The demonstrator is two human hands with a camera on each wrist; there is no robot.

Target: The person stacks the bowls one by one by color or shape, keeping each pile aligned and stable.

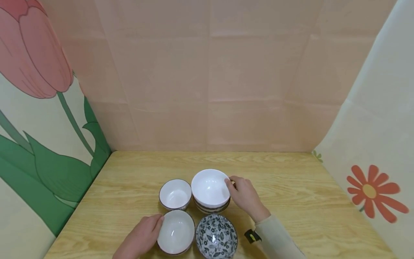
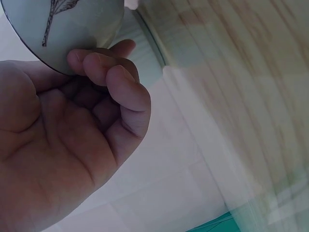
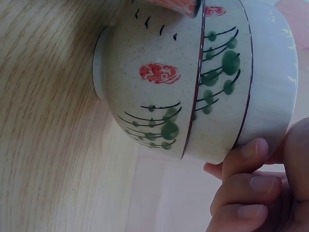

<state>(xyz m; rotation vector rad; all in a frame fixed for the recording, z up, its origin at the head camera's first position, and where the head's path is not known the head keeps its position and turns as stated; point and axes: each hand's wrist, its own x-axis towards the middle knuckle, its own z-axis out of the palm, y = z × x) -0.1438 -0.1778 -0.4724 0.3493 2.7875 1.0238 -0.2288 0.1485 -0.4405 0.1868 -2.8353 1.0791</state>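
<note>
My left hand [image 1: 143, 233] grips the left rim of a pale, dark-edged bowl [image 1: 176, 233] at the front. In the left wrist view, curled fingers lie against that bowl's [image 2: 72, 24] outside, which bears a dark leaf sprig. With thumb at the rim and fingers on the outer wall, my right hand [image 1: 247, 196] holds a plain white bowl [image 1: 210, 187]. This white bowl [image 3: 275, 72] tops a nested stack; beneath it, the right wrist view shows two cream bowls [image 3: 145, 101] with brown rims, green painted plants and red marks.
Left of the stack stands another white bowl [image 1: 175, 194] with a dark rim. A black-and-white floral bowl [image 1: 216, 235] sits at the front right, close beside the left hand's bowl. The wooden table [image 1: 291, 187] meets a pinkish backdrop [image 1: 207, 90] behind and flowered sheets at both sides.
</note>
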